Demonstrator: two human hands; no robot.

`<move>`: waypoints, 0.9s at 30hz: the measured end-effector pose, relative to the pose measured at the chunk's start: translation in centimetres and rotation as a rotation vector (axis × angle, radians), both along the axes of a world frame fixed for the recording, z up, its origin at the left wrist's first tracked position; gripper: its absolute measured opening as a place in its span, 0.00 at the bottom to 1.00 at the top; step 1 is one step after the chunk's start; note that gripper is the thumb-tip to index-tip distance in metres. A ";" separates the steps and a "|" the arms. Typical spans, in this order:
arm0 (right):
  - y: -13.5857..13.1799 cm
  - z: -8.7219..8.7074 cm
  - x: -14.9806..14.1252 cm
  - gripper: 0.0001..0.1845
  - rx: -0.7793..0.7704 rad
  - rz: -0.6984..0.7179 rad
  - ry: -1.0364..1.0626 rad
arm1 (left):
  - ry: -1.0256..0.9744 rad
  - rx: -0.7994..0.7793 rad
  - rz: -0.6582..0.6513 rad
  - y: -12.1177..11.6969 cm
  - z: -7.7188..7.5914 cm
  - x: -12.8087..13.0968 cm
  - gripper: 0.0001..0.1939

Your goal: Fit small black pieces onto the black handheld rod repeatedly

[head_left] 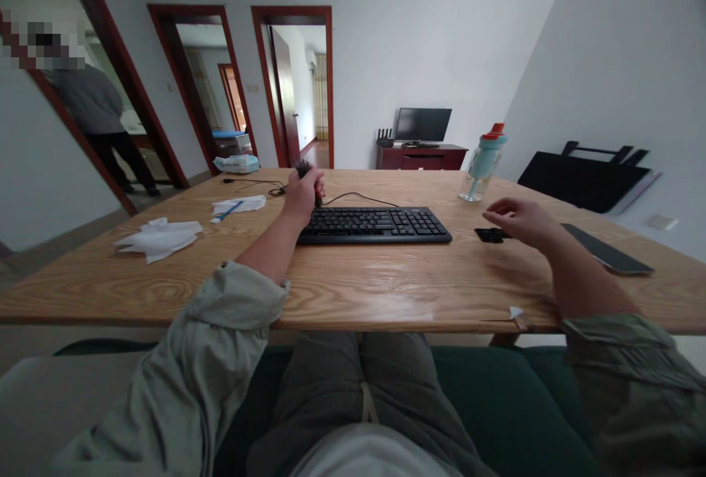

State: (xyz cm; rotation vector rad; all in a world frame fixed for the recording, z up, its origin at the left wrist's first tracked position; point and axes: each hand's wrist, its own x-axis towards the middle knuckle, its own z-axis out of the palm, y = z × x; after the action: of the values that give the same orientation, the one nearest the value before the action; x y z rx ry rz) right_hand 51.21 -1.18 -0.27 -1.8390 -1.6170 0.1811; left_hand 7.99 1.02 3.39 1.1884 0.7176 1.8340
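A black keyboard (375,226) lies on the wooden table (353,286), its cable running off toward the far left. My left hand (304,194) reaches past the keyboard's far left corner and is closed around a small dark object (304,167) that I cannot name. My right hand (518,220) hovers to the right of the keyboard with its fingers loosely spread, fingertips just above a small black flat object (490,235).
Crumpled white tissues (159,236) and a tissue with a blue pen (238,206) lie at the left. A teal bottle with a red cap (484,165) stands at the back right, a dark tablet (607,249) at the right. A person (96,113) stands in the left doorway.
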 end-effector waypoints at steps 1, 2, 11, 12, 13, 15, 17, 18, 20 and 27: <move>0.0 0.9 -1.8 0.11 0.045 0.062 -0.037 | 0.065 0.017 -0.003 -0.1 -0.2 0.5 0.10; 0.0 1.8 -3.8 0.13 0.077 0.148 -0.086 | 0.154 0.040 -0.004 -0.2 -0.4 1.1 0.10; 0.3 2.1 -21.8 0.25 0.214 1.027 -0.197 | 0.853 0.367 0.019 -2.3 -2.7 6.2 0.15; 0.7 1.5 -22.2 0.25 0.265 1.036 -0.163 | 0.883 0.375 0.016 -2.4 -2.8 6.4 0.16; 1.0 1.1 -22.2 0.25 0.293 1.030 -0.131 | 0.908 0.373 0.008 -2.5 -2.8 6.5 0.17; 1.6 0.7 -21.4 0.21 0.289 0.990 -0.061 | 0.948 0.365 -0.024 -2.5 -2.8 6.2 0.18; 2.0 0.8 -20.1 0.16 0.247 0.909 0.018 | 0.992 0.359 -0.057 -2.3 -2.9 5.5 0.19; 2.2 1.0 -19.4 0.15 0.222 0.853 0.058 | 1.027 0.356 -0.063 -2.1 -3.0 5.0 0.20; 2.4 1.4 -18.3 0.19 0.180 0.741 0.135 | 1.130 0.342 -0.041 -1.6 -3.3 4.0 0.23; 1.9 1.8 -17.7 0.23 0.157 0.678 0.391 | 1.277 0.292 0.066 -0.7 -3.9 2.9 0.23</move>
State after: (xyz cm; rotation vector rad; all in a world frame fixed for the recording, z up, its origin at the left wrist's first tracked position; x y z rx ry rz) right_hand 33.47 0.71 1.52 -1.0006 -1.8357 0.6446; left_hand 10.88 0.35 -0.51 2.5685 1.1558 1.0478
